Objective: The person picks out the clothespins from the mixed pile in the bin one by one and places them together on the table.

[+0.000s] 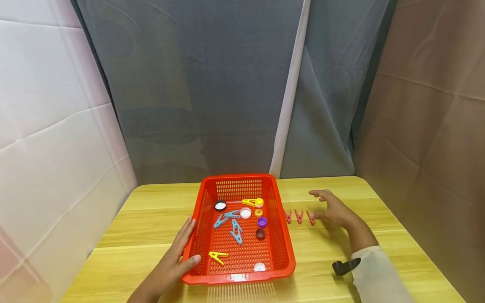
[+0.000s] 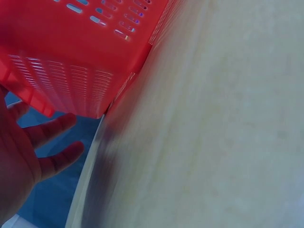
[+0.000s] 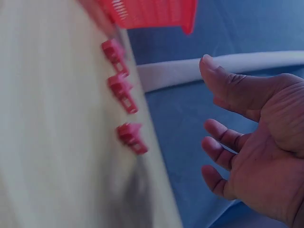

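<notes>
In the head view, the rim of the red basket (image 1: 217, 279) seems to hide a little of the nearest of three red clips (image 1: 299, 217), lying in a row at its right. The right hand (image 1: 335, 210) is beside this row, fingers apart, loosely bent. The left hand (image 1: 175, 257), partly cut off in the left wrist view, rests with extended fingers at the basket's left side.
</notes>
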The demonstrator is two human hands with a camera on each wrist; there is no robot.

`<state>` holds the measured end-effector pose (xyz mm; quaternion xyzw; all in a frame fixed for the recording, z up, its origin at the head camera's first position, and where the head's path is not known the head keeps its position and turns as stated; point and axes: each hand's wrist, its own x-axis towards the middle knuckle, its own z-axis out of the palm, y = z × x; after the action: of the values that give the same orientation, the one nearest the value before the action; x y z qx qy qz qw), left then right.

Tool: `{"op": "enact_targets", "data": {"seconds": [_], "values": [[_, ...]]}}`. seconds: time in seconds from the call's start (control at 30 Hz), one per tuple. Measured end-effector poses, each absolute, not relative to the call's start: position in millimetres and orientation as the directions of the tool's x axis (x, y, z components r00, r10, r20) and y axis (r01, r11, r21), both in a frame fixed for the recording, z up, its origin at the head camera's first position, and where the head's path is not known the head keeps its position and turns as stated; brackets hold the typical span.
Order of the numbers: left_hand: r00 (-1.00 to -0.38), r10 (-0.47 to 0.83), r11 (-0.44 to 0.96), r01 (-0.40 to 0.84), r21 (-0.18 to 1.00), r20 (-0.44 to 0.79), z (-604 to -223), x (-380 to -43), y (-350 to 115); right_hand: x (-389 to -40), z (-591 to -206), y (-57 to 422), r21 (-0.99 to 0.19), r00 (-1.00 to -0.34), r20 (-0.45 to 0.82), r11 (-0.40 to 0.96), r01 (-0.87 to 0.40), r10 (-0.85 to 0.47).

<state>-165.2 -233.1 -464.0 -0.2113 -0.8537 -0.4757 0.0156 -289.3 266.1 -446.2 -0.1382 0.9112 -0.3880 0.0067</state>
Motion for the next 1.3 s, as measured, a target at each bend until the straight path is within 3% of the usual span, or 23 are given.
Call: {"op": "enact_targets", "data": {"seconds": [0.63,0.93,1.3], "values": [[-0.9,0.348,0.476,0.41,0.778,0.261,-463,-166,-234,-267,-379,202,-0.673,-0.91,0.167,0.63,-0.387,-0.381],[-0.898,0.354,0.455,0.411,0.79,0.263,-464,-166,-234,-254,-341,171,-0.689,-0.83,0.251,0.51,-0.514,-0.497],[-0.911,0.341,0.462,0.377,0.803,0.231,-465,-166,-233,-256,-309,146,-0.668,-0.79,0.328,0.464,-0.582,-0.519]]}}
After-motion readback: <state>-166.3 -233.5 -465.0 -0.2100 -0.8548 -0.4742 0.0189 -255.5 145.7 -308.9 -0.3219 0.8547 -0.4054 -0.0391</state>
